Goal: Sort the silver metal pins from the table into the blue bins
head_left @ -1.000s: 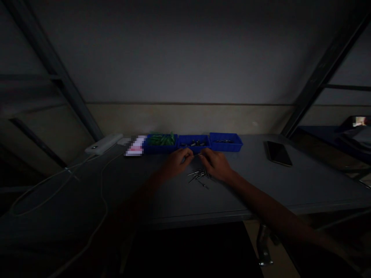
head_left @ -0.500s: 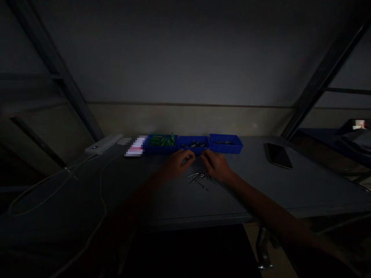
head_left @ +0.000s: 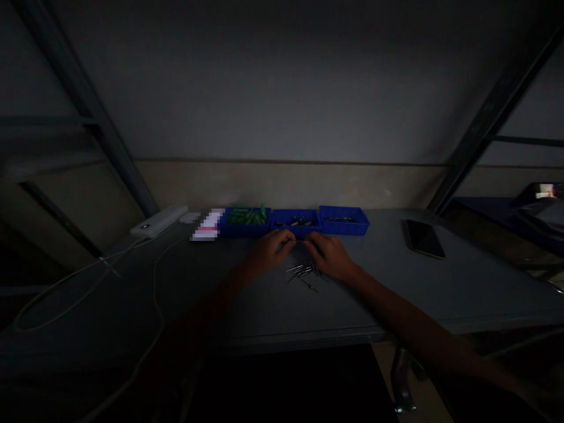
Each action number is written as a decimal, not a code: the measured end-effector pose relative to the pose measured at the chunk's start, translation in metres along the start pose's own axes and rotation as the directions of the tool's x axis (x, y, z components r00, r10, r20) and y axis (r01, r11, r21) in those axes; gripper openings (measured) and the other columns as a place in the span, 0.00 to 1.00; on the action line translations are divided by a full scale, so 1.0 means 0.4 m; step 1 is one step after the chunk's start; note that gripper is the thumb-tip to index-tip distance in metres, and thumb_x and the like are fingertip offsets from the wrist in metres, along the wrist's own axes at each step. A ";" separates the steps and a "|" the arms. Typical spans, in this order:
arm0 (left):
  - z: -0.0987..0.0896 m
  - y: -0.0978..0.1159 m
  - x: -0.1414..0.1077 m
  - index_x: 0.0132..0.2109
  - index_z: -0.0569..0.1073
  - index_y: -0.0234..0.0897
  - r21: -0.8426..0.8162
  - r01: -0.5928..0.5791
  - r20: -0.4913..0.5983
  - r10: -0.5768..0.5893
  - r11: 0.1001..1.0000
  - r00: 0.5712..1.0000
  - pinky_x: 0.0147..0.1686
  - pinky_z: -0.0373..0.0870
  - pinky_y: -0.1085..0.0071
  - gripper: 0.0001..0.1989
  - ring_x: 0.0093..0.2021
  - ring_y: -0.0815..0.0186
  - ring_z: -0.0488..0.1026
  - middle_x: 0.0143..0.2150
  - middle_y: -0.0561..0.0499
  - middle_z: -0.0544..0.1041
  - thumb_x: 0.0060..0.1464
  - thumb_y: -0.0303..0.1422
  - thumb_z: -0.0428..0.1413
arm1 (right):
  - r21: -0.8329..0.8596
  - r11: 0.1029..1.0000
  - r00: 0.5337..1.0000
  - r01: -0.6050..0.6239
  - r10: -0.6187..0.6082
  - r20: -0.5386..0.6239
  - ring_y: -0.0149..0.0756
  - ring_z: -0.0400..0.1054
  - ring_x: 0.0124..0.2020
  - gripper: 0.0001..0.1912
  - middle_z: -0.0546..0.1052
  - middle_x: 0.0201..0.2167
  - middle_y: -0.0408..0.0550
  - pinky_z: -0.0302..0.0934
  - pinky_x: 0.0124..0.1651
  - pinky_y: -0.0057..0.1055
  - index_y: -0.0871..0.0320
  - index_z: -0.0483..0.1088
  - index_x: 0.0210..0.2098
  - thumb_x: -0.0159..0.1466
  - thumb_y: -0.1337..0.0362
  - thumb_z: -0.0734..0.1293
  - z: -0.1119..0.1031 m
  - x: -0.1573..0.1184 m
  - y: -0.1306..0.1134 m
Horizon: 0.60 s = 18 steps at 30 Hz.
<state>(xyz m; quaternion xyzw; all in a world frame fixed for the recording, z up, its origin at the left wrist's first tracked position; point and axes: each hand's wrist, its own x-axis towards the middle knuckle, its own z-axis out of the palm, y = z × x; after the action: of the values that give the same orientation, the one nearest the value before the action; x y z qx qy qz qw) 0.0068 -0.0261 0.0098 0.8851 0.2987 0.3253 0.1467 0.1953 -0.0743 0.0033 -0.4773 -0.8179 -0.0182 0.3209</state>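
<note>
My left hand (head_left: 272, 247) and my right hand (head_left: 329, 254) meet above the table, fingertips pinched close together. Between them runs a thin metal piece (head_left: 299, 240), too small and dark to name, gripped from both ends. Below my right hand lies a small pile of slim metal rods (head_left: 302, 269), with one separate rod (head_left: 309, 285) nearer the front. Just behind the hands stand a blue bin (head_left: 295, 217) of short metal parts, a blue bin (head_left: 352, 229) with thin metal pieces, and a blue bin (head_left: 240, 232) of green pieces.
A phone (head_left: 423, 238) lies on the grey table (head_left: 264, 314) at the right. On the left are a white power strip (head_left: 159, 222), a loose white cable (head_left: 155, 288) and a partly blurred white-and-pink item (head_left: 207, 227). A wall rises behind.
The fingertips of both hands have drawn closer together, with the thin metal piece now showing between them. The pile and bins have stayed in place; the view has shifted slightly.
</note>
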 end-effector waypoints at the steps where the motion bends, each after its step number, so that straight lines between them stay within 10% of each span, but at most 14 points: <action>1: 0.000 0.000 0.000 0.37 0.68 0.36 0.001 0.000 0.004 0.000 1.000 1.000 0.37 0.65 0.72 0.10 0.35 0.68 0.69 0.33 0.52 0.72 0.58 0.35 0.46 | 0.007 1.000 1.000 0.006 -0.006 0.003 0.32 0.66 0.29 0.11 0.73 0.29 0.47 0.54 0.33 0.26 0.58 0.65 0.35 0.67 0.62 0.55 0.000 0.000 -0.001; 18: -0.009 0.011 -0.003 0.31 0.67 0.35 -0.030 0.037 0.043 -0.036 0.999 0.998 0.31 0.62 0.75 0.15 0.29 0.70 0.67 0.27 0.53 0.70 0.59 0.36 0.42 | -0.071 0.994 0.996 0.083 -0.081 0.028 0.32 0.66 0.30 0.17 0.74 0.31 0.49 0.55 0.33 0.28 0.59 0.68 0.35 0.67 0.56 0.54 -0.001 0.000 -0.007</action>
<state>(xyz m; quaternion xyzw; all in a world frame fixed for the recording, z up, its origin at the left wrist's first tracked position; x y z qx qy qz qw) 0.0057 -0.0298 0.0138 0.8839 0.3065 0.3083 0.1726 0.1931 -0.0760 0.0046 -0.4548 -0.8395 -0.0547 0.2922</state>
